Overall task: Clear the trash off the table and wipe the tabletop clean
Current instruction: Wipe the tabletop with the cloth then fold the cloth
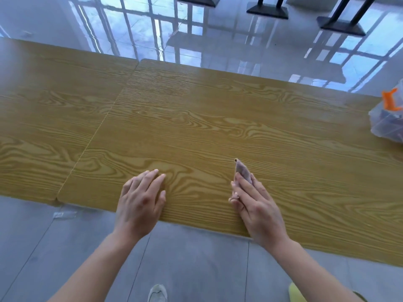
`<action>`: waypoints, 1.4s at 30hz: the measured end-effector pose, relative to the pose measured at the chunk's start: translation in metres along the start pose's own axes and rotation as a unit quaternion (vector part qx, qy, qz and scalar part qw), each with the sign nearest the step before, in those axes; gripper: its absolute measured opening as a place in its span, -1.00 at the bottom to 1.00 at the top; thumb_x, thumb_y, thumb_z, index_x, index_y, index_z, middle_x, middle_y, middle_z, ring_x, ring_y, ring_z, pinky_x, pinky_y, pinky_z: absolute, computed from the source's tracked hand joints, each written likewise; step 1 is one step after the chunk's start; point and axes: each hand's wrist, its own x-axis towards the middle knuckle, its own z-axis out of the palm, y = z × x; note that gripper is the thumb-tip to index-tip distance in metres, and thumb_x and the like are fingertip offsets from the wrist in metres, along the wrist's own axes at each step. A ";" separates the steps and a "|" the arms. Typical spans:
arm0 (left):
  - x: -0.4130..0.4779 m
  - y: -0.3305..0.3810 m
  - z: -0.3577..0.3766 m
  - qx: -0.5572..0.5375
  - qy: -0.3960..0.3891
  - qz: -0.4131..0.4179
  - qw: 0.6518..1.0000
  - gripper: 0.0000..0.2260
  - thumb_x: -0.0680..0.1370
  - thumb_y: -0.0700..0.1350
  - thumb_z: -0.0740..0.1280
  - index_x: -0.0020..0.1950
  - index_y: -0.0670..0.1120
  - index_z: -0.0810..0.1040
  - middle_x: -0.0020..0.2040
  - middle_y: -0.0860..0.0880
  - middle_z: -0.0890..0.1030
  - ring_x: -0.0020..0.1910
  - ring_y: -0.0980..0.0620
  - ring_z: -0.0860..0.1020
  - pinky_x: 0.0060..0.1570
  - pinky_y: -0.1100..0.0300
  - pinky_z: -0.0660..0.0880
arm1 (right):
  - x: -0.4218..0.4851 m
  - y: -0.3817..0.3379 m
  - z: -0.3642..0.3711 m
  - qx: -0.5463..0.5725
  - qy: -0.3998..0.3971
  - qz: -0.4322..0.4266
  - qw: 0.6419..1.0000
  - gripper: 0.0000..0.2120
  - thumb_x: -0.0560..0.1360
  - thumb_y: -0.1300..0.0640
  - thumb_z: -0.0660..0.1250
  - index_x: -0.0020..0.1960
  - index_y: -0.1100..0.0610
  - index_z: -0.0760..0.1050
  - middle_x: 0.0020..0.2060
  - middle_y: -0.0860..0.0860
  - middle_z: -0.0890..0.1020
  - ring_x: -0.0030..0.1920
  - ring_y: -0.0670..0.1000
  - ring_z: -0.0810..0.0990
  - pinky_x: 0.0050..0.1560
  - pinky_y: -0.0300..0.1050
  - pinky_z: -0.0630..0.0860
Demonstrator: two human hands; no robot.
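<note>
A wood-grain tabletop (pixel 218 127) fills the middle of the head view. My left hand (pixel 140 201) rests flat near the table's front edge, fingers spread, holding nothing. To its right, my right hand (pixel 255 205) holds a small greyish-purple folded cloth or wrapper (pixel 241 171) upright on its edge against the tabletop; its pointed tip sticks out past my fingers. I cannot tell exactly what the held piece is. A clear plastic bag (pixel 388 125) with orange print and dark contents sits on the table at the far right edge.
A second wood-grain table (pixel 50 105) abuts on the left along a seam. Glossy tiled floor lies beyond, with black table bases (pixel 268 10) at the top. A scrap of clear plastic (pixel 64 214) lies on the grey floor below the front edge. My shoe (pixel 157 293) shows below.
</note>
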 end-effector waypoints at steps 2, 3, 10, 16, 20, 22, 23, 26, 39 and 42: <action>0.003 -0.023 -0.005 0.016 -0.016 -0.008 1.000 -0.56 0.58 0.08 0.08 0.37 -0.03 0.50 0.44 -0.07 0.45 0.45 -0.08 0.36 0.45 -0.14 0.16 | 0.012 -0.019 0.005 0.075 0.043 0.109 0.990 -0.52 0.61 -0.21 0.06 0.39 0.00 0.47 0.47 -0.17 0.32 0.52 -0.01 0.22 0.46 0.07 0.26; 0.004 -0.030 -0.005 0.018 -0.025 -0.018 0.999 -0.55 0.59 0.09 0.06 0.40 -0.01 0.47 0.47 -0.08 0.40 0.49 -0.08 0.30 0.48 -0.18 0.10 | 0.019 -0.037 0.011 0.082 0.042 0.112 0.989 -0.53 0.62 -0.19 0.07 0.38 0.00 0.48 0.47 -0.16 0.32 0.51 0.00 0.24 0.47 0.06 0.24; 0.002 -0.035 0.004 0.019 -0.032 -0.025 0.999 -0.55 0.59 0.11 0.04 0.45 0.07 0.38 0.55 -0.02 0.27 0.57 -0.03 0.15 0.51 -0.20 -0.03 | 0.004 -0.093 0.035 -0.044 -0.045 -0.192 0.979 -0.63 0.64 -0.14 0.17 0.35 -0.01 0.51 0.41 -0.09 0.46 0.52 0.09 0.24 0.47 0.08 0.25; 0.005 -0.031 0.004 0.023 -0.040 -0.031 0.998 -0.56 0.58 0.09 0.04 0.43 0.07 0.37 0.54 -0.02 0.29 0.57 -0.07 0.15 0.49 -0.29 -0.05 | 0.039 0.005 -0.002 -0.086 -0.024 0.056 0.994 -0.55 0.62 -0.15 0.11 0.39 0.03 0.47 0.47 -0.05 0.38 0.52 0.13 0.21 0.47 0.14 0.22; 0.007 -0.035 0.004 0.018 -0.048 -0.038 0.998 -0.57 0.58 0.12 0.02 0.42 0.11 0.38 0.53 0.03 0.30 0.56 -0.03 0.15 0.49 -0.24 0.00 | 0.095 -0.065 0.040 -0.082 -0.007 0.107 0.991 -0.56 0.64 -0.07 0.07 0.44 0.04 0.41 0.50 0.01 0.34 0.53 0.19 0.18 0.50 0.16 0.12; 0.012 -0.040 0.000 0.021 -0.046 -0.026 0.998 -0.58 0.57 0.15 0.05 0.38 0.13 0.42 0.49 0.05 0.35 0.52 -0.02 0.22 0.44 -0.20 0.09 | 0.082 -0.106 0.058 -0.079 -0.037 -0.004 0.996 -0.58 0.65 -0.06 0.07 0.43 0.05 0.42 0.47 0.00 0.38 0.53 0.16 0.19 0.50 0.15 0.15; 0.015 -0.043 -0.003 0.028 -0.043 -0.014 0.999 -0.59 0.56 0.16 0.07 0.35 0.15 0.44 0.46 0.05 0.38 0.49 -0.01 0.27 0.39 -0.17 0.15 | 0.066 -0.114 0.060 -0.073 -0.055 -0.056 0.994 -0.58 0.66 -0.09 0.06 0.42 0.03 0.43 0.46 -0.03 0.40 0.54 0.15 0.18 0.50 0.13 0.15; 0.026 -0.058 -0.011 0.050 -0.050 0.024 0.997 -0.60 0.56 0.21 0.07 0.32 0.20 0.48 0.39 0.03 0.43 0.43 -0.03 0.33 0.36 -0.16 0.17 | 0.034 -0.081 0.027 -0.067 -0.071 -0.135 0.986 -0.59 0.65 -0.13 0.13 0.40 0.00 0.45 0.46 -0.07 0.39 0.56 0.06 0.13 0.51 0.06 0.17; 0.042 -0.091 -0.012 0.052 -0.066 -0.097 0.992 -0.42 0.53 0.37 -0.11 0.56 0.31 0.04 0.63 -0.02 -0.01 0.60 -0.05 -0.16 0.53 -0.12 -0.24 | 0.108 -0.111 0.068 -0.095 -0.077 -0.098 0.988 -0.54 0.65 -0.15 0.05 0.47 0.00 0.35 0.52 -0.05 0.30 0.56 0.19 0.10 0.51 0.14 0.13; 0.045 -0.092 -0.010 0.048 -0.064 -0.127 0.989 -0.39 0.53 0.36 -0.15 0.58 0.24 0.02 0.63 -0.06 -0.03 0.59 -0.08 -0.17 0.52 -0.12 -0.24 | 0.120 -0.079 0.053 -0.110 -0.131 -0.176 0.969 -0.51 0.64 -0.22 0.01 0.49 -0.07 0.31 0.53 -0.10 0.26 0.58 0.10 0.04 0.53 0.10 0.12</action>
